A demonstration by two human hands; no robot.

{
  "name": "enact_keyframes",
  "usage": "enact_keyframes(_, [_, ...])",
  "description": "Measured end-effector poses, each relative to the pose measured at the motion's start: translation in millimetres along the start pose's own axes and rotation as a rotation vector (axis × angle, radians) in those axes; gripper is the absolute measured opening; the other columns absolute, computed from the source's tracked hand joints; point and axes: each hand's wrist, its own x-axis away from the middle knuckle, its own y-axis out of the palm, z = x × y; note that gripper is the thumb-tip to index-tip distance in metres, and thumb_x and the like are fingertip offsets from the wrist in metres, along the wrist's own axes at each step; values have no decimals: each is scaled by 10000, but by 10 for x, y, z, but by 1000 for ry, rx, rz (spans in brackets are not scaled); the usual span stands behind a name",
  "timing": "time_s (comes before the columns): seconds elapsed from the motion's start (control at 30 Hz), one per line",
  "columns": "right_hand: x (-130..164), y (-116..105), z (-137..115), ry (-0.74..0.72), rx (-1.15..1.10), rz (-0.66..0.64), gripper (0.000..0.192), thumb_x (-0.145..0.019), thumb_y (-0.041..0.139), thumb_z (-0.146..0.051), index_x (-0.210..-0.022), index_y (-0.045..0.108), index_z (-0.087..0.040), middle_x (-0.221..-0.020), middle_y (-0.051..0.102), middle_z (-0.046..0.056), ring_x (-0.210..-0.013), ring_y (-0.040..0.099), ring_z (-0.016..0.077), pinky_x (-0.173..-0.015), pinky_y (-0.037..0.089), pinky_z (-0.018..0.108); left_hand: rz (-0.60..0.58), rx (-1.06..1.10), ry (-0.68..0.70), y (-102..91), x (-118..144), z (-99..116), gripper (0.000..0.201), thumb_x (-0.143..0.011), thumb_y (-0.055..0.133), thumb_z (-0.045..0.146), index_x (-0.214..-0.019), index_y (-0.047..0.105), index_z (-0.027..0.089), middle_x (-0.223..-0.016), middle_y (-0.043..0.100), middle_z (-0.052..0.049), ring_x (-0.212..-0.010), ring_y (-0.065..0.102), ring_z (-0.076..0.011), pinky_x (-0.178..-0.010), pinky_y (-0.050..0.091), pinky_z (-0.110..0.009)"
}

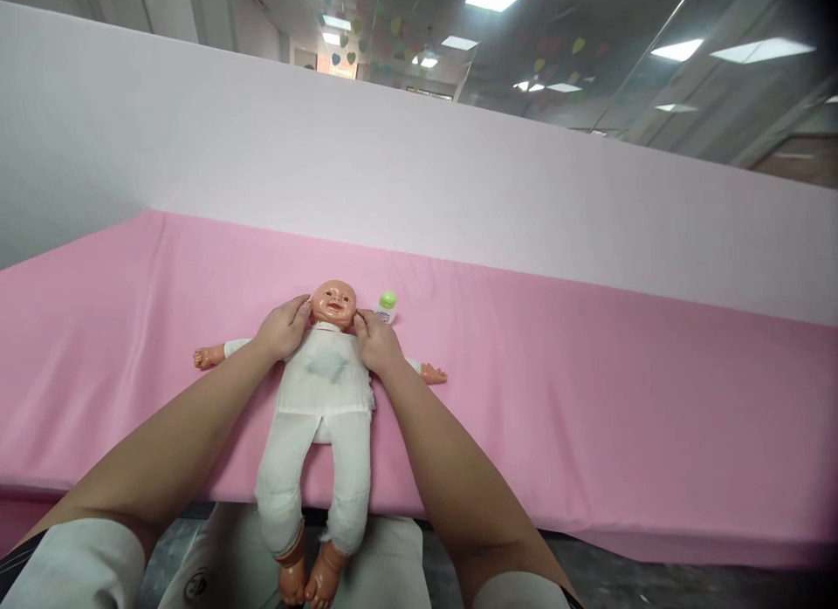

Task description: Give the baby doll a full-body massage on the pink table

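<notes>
Baby doll [327,369] lies on pink-draped surface [556,400], white partition [419,173] beyond; left fingers [300,310] and right fingers [363,324] curl against its head, grip unclear.

A pink-covered table [628,408] carried a white-clad doll [324,378], face up, its feet past the near edge; just beside the doll's head, on its left-arm side, was a small green-capped bottle [387,309]

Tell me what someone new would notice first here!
Probably the doll in white, lying face up on the pink cover. The left hand and right hand are at either side of its head. A small green-capped bottle also catches the eye, just beyond the right hand.
</notes>
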Motion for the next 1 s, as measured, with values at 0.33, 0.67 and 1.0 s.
enact_keyframes(0.33, [325,-858,555,125,214,-119,653,-789,849,-555,-1341,717,-232,-1331,733,149,-1210,696,359,-975,560,448,-127,-271,83,-405,308,-111,641,-944,538,624,-1459,629,255,-1491,639,-99,-1347,610,-370,-1119,494,-467])
enact_keyframes(0.67, [346,-1281,751,385,154,-418,803,-707,900,-561,-1396,655,-227,-1474,648,163,-1291,662,347,-1024,538,432,-333,-246,-158,-996,246,-398,894,-652,833,527,-1490,626,294,-1519,621,-99,-1332,621,-411,-988,567,-438])
enact_keyframes(1.0, [-148,-638,532,0,209,102,549,-1021,502,-211,-1565,499,-135,-1672,445,125,-1566,391,252,-1320,293,427,-6,976,-210,-4,182,840,251,-771,814,388,-900,760,179,-869,754,-76,-766,679,-203,-785,543,-345])
